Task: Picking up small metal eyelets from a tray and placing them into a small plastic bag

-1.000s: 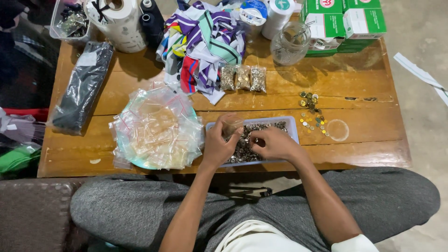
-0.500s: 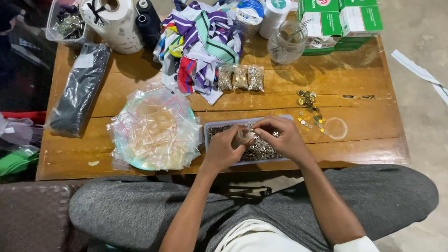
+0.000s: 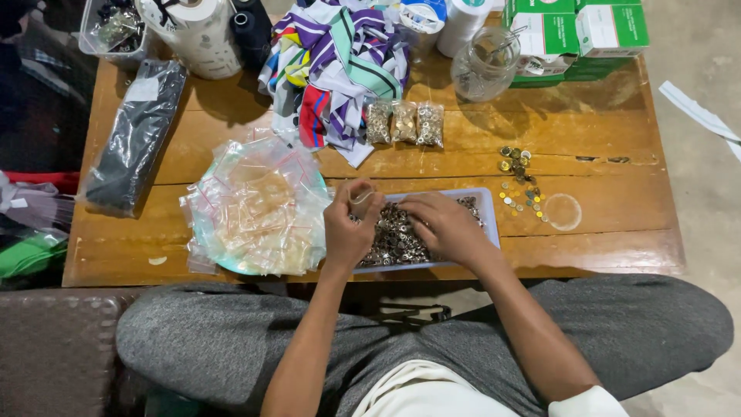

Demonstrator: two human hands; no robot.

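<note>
At lower centre, a small clear pouch is pinched by the left hand; metal rings in the shallow plastic tray are covered by the right hand, fingers seemingly curled.

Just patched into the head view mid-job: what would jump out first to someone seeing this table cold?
Both hands meet over a shallow tray of small metal rings at the near table edge: the left hand pinches a small clear bag, the right hand rests in the rings. Left of the tray lies a heap of empty clear bags; behind it, striped fabric and three filled bags.
</note>
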